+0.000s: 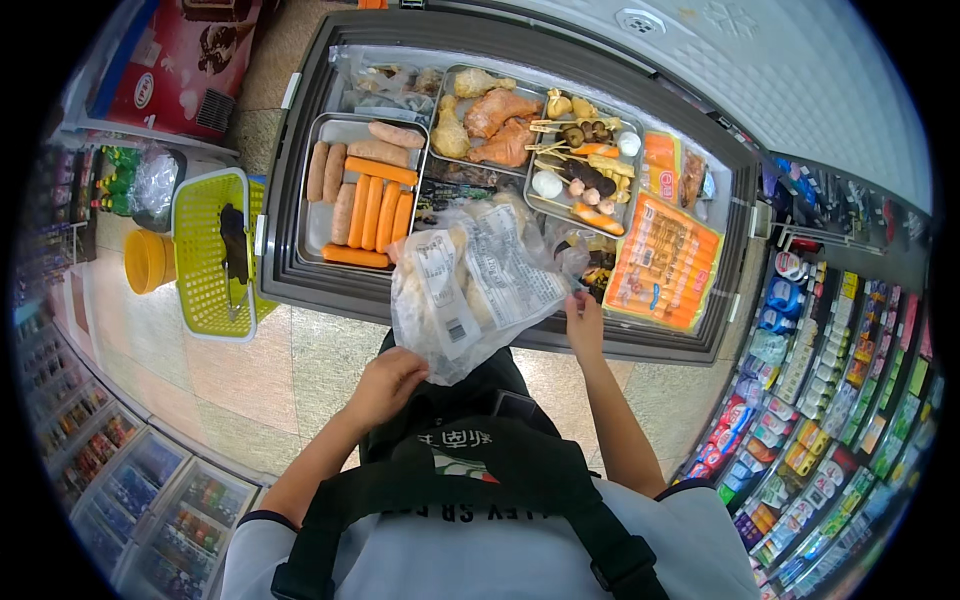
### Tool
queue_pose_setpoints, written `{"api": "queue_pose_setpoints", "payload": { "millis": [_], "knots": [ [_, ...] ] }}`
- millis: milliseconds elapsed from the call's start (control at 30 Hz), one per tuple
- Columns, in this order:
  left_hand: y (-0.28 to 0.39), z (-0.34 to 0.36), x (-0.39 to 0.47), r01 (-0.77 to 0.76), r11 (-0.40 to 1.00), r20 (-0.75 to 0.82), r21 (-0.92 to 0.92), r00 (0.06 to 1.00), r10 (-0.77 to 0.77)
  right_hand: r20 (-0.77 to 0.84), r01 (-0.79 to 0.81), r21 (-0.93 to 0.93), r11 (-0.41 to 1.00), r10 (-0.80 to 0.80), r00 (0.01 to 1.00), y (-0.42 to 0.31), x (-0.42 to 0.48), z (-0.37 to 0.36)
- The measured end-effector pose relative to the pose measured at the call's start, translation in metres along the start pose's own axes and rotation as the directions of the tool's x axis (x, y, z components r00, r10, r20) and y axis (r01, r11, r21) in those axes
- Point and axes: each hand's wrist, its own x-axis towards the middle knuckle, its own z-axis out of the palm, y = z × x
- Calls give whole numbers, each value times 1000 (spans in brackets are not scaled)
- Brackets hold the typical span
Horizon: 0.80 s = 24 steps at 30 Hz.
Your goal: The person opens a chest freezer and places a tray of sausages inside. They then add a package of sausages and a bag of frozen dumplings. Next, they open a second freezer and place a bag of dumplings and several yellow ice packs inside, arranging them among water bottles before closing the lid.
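A clear plastic bag of pale frozen food [469, 281], with printed labels, rests over the near edge of an open chest freezer [510, 330]. My left hand [390, 381] pinches its lower left corner. With thumb and fingertips, my right hand [585, 321] grips the bag's right edge. Left of the bag is a metal tray [310, 238] of sausages and orange hot dogs. Behind it lies a tray of chicken drumsticks and marinated meat [495, 124]. Skewers [589, 150] with balls and mushrooms fill another tray. A flat pack of orange sausages [660, 262] lies beyond my right hand.
A yellow-green plastic basket [214, 300] holding tongs and a dark item stands left of the freezer, beside a yellow bucket [148, 261]. Stocked shelves [817, 405] line the right. The raised freezer lid [810, 82] is behind. Glass-topped cabinets [142, 487] are at lower left.
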Motion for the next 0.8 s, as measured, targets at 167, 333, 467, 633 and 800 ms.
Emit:
{"api": "queue_pose_setpoints", "payload": {
  "millis": [167,333,467,633,800],
  "knots": [
    [9,8,1,-63,993,0,99,998,64,403,-436,269,859,311,861,-1,31,-9],
    [14,13,7,-140,980,-13,139,990,143,533,-549,446,707,284,797,-17,32,-40],
    [20,10,8,-218,964,-43,149,973,227,359,-394,595,701,208,910,-52,13,-62],
    [65,-1,6,-382,923,62,-44,921,384,240,-301,608,734,191,952,-75,-4,-106],
    [76,17,16,-464,855,77,-231,867,492,392,-172,239,956,67,918,-38,-8,-124]
  ]
}}
